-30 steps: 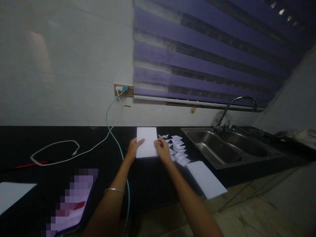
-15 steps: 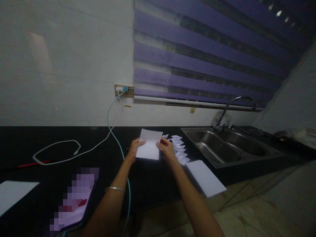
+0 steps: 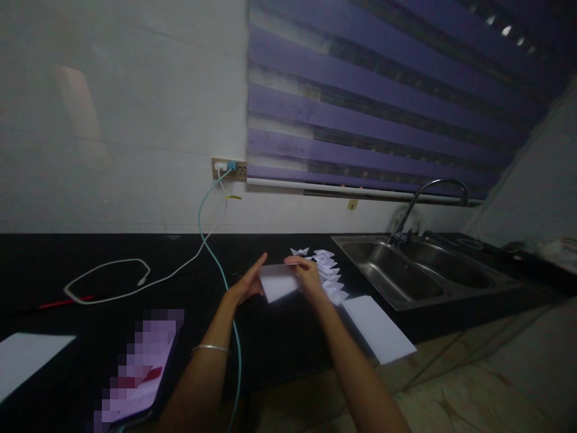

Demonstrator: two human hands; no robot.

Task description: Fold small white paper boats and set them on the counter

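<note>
A white sheet of paper, folded or bent over so it shows as a short, tilted piece, is held between my hands above the dark counter. At its left edge is my left hand, gripping with the fingers pointing up and away. My right hand pinches the upper right edge, fingers curled over it. Just beyond my right hand lies a row of several small folded white paper pieces, overlapping one another. Closer to me, a stack of flat white paper rests beside my right forearm.
A phone with a blurred screen lies left of my left forearm, near another white sheet. White and teal cables run from the wall socket across the counter. At right is a double steel sink with a tap.
The paper, upright and taller before, has tipped over and looks shorter now. My left fingers have stretched upward, and my right hand has moved to its top edge.
</note>
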